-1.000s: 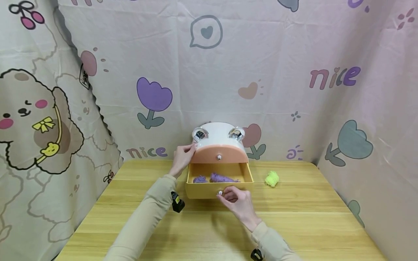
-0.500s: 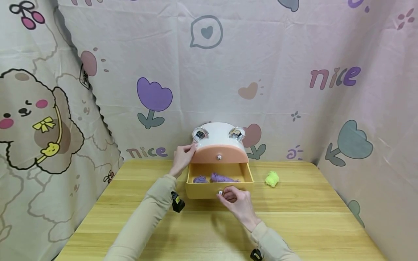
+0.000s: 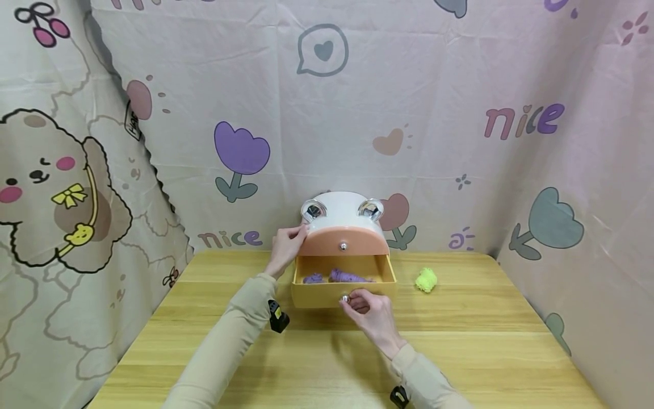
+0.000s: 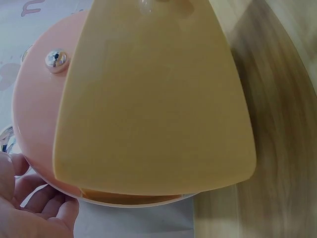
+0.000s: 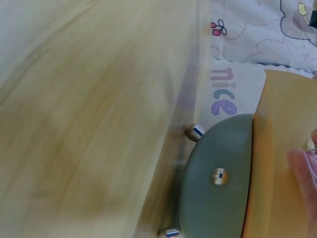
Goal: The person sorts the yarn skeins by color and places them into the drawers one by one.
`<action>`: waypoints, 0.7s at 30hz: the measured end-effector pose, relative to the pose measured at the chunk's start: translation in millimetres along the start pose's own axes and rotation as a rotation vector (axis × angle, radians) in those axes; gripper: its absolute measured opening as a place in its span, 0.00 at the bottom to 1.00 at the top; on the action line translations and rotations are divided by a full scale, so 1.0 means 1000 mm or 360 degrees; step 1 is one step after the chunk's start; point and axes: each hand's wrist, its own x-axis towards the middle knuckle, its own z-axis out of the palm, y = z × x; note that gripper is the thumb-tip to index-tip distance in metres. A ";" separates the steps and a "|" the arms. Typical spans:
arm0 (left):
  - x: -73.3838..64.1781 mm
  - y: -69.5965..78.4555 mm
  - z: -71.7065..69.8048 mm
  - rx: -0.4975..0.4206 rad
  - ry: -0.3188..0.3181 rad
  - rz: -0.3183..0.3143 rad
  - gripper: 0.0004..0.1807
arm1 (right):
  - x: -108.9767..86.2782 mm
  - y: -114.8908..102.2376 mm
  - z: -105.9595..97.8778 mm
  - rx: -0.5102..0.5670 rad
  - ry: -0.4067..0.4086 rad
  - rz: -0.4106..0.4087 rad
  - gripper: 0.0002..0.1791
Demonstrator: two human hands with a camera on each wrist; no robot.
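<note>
Purple items, two: lower parts hidden from you behind the front of the yellow drawer. Silver knob: partly covered by your right hand, itself cropped in the right wrist view. Your left hand: cropped in the left wrist view.

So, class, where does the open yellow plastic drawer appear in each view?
Head: the open yellow plastic drawer is below centre, slightly right.
Left wrist: the drawer fills the middle, up to the top edge.
Right wrist: the drawer is at right, cut off.
Shared landmark: its round silver knob, pinched by the right hand.
</note>
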 end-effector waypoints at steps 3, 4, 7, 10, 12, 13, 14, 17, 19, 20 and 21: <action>0.000 0.000 0.000 0.0008 0.0002 0.0010 0.24 | 0.003 0.002 0.001 -0.0023 0.0001 0.0037 0.09; 0.000 0.000 0.000 0.0012 0.0005 0.0014 0.24 | 0.005 0.002 0.002 -0.0026 0.0000 0.0055 0.09; 0.001 0.000 0.000 0.0011 0.0008 0.0017 0.24 | 0.009 0.005 0.003 -0.0051 -0.0002 0.0088 0.09; 0.001 0.000 0.000 0.0015 0.0001 0.0014 0.24 | 0.013 0.008 0.006 -0.0087 -0.0006 0.0117 0.09; 0.001 0.000 0.000 0.0018 -0.0001 0.0009 0.24 | 0.015 0.010 0.007 -0.0108 -0.0013 0.0137 0.08; 0.001 0.001 0.000 0.0019 -0.0001 0.0007 0.24 | 0.017 0.010 0.008 -0.0114 -0.0014 0.0147 0.08; 0.001 0.001 -0.001 0.0023 -0.0003 0.0008 0.24 | 0.018 0.011 0.009 -0.0115 -0.0016 0.0161 0.08; 0.001 0.000 -0.001 0.0028 -0.0002 0.0005 0.24 | 0.021 0.012 0.010 -0.0094 -0.0020 0.0218 0.08; 0.002 0.000 0.000 0.0029 0.0005 -0.0002 0.23 | 0.024 0.013 0.011 -0.0080 -0.0014 0.0253 0.08; 0.002 -0.001 0.000 0.0030 0.0005 -0.0004 0.23 | 0.025 0.014 0.012 -0.0074 -0.0015 0.0269 0.08; 0.002 -0.001 0.000 0.0033 0.0008 -0.0004 0.23 | 0.026 0.015 0.012 -0.0076 -0.0013 0.0278 0.07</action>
